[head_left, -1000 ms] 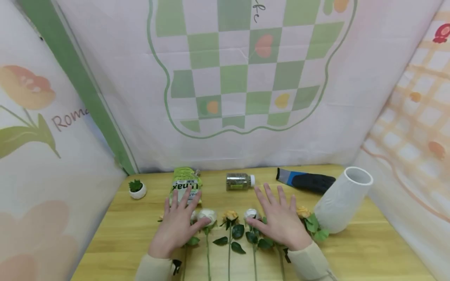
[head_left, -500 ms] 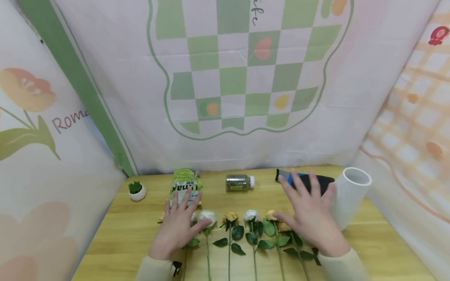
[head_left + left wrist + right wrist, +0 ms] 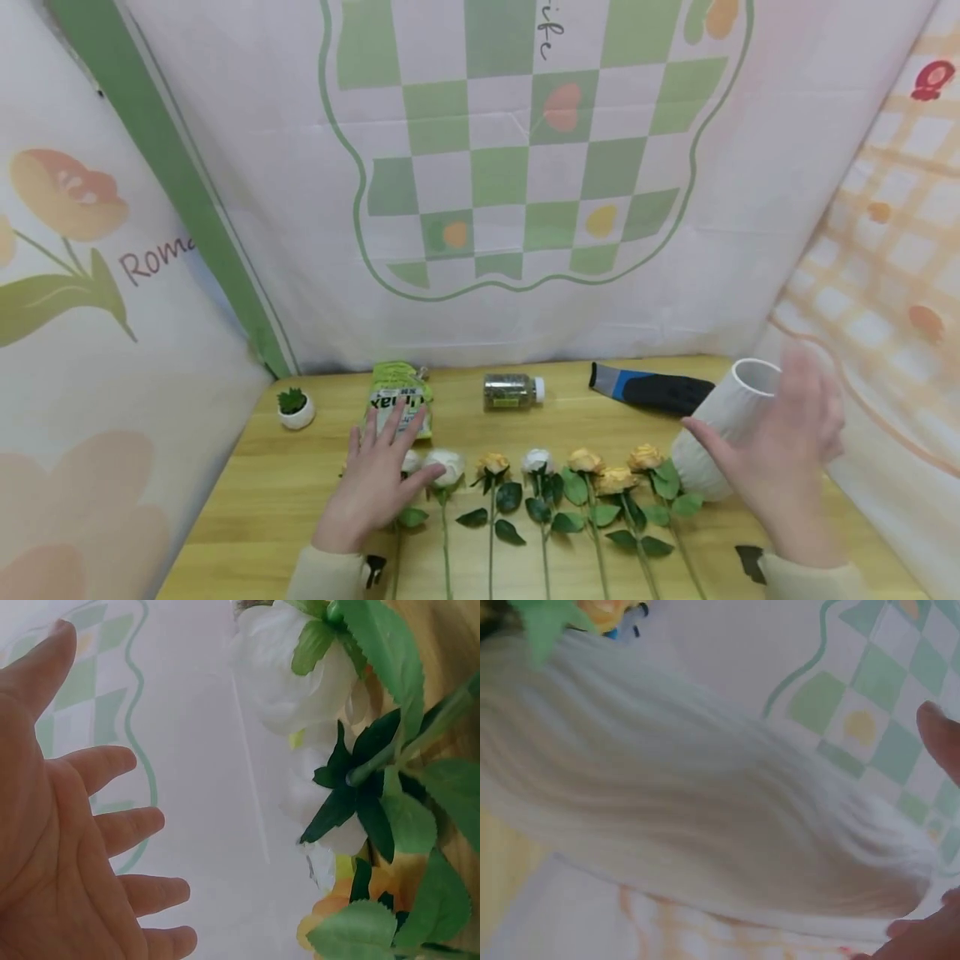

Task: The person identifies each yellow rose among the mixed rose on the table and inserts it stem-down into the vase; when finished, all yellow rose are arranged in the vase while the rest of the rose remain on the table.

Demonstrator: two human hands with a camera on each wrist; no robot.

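vase: I see the white ribbed vase [image 3: 731, 429] far right, leaning, just beside my right hand [image 3: 787, 458]
right hand: fingers spread, blurred, gripping nothing
left hand: my left hand [image 3: 378, 479] lies flat, fingers straight, on the white roses [image 3: 442, 465]
room: roses in a row mid-table [image 3: 247, 500]; bare wood near left

Staged tabletop set, not a lived-in room. Wooden table [image 3: 247, 508] boxed in on three sides by hanging printed cloth: green-and-white checkered backdrop [image 3: 517, 158] behind, floral panel [image 3: 75, 275] with partial lettering at left, orange-grid panel [image 3: 885, 250] at right. Props in tidy rows: artificial roses [image 3: 540, 492] laid parallel, white ribbed vase [image 3: 723, 425], small potted succulent [image 3: 296, 408], green packet [image 3: 397, 404], jar [image 3: 512, 391], glove [image 3: 648, 388].
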